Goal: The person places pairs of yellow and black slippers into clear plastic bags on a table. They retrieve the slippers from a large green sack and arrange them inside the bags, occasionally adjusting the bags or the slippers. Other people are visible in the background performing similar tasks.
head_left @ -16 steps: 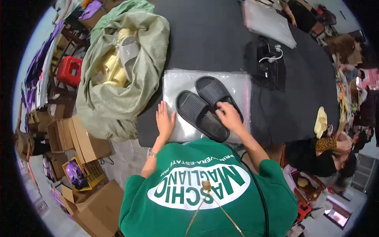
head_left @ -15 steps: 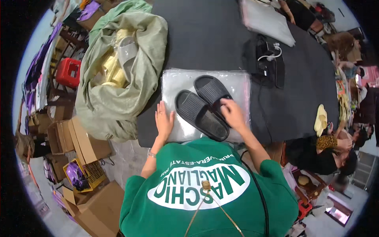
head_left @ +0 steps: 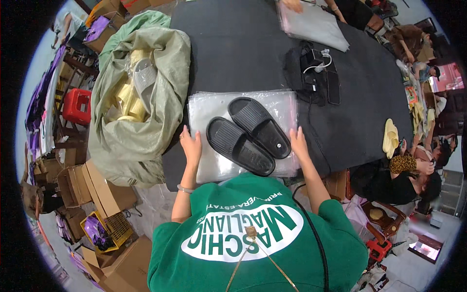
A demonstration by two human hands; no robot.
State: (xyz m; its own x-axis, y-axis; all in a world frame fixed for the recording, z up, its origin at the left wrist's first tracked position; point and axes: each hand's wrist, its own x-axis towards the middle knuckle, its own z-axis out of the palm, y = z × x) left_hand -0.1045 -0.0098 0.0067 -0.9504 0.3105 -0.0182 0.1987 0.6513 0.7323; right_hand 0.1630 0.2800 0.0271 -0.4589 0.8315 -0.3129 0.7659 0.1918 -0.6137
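Note:
A pair of black ribbed slide slippers lies side by side, toes pointing away and to the left. The left slipper (head_left: 239,147) sits a little nearer me than the right slipper (head_left: 260,126). Both rest on a stack of clear plastic bags (head_left: 200,104) at the table's near edge. At the stack's left edge is my left hand (head_left: 191,147), fingers apart and holding nothing. My right hand (head_left: 299,146) is beside the stack's right edge, near the right slipper's heel, its fingers stretched out. Neither hand touches a slipper.
On the left stands a large green-grey sack (head_left: 160,134) with yellow and grey slippers inside. A dark pouch with a power adapter (head_left: 311,63) and cable lies right of the bags. More clear bags (head_left: 316,27) lie at the far side; yellow slippers (head_left: 390,138) are at the right edge.
My right hand has let go of the right slipper and moved out to the stack's right edge. That slipper's whole sole now shows beside the left one. My left hand stays by the left edge.

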